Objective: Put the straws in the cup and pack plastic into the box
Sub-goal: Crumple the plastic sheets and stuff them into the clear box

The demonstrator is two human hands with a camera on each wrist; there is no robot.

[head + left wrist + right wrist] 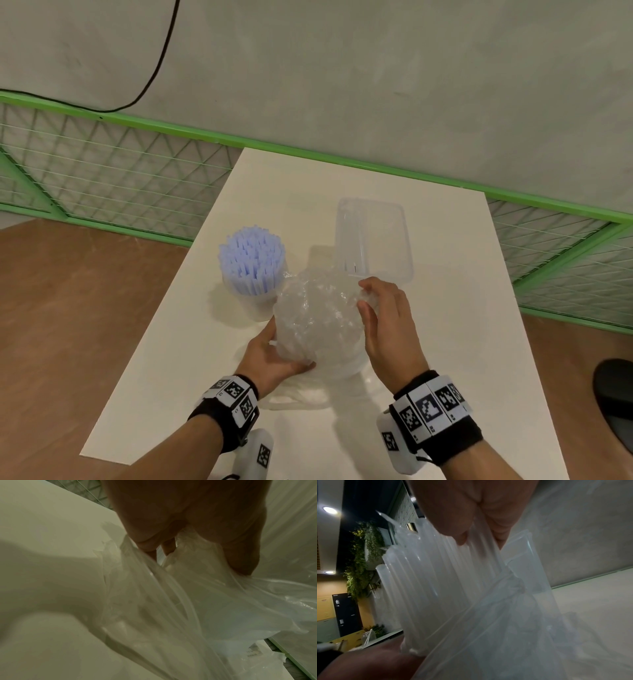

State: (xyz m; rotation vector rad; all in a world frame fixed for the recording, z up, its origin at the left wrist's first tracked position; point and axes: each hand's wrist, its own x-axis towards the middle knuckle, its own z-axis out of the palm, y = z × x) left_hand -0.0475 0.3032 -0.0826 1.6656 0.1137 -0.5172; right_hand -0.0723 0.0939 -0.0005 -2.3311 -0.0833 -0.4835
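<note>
A crumpled ball of clear plastic [318, 318] sits in the middle of the white table [445, 308], held between both hands. My left hand [270, 356] cups its lower left side, fingers curled round it. My right hand [376, 315] pinches its upper right edge. A clear cup [250, 305] packed with pale blue straws [251, 260] stands just left of the ball. The clear plastic box [373, 240] lies open just beyond the ball. The left wrist view shows my left hand [180, 520] gripping plastic film [188, 601]. The right wrist view shows my right hand [471, 507], the straws [423, 581], the box [527, 563].
More clear film [301, 397] lies flat on the table under my wrists. A green wire fence [120, 178] runs along the table's far side, below a grey wall with a black cable [161, 61]. Brown floor lies on both sides, with a dark shoe [616, 404] at the right.
</note>
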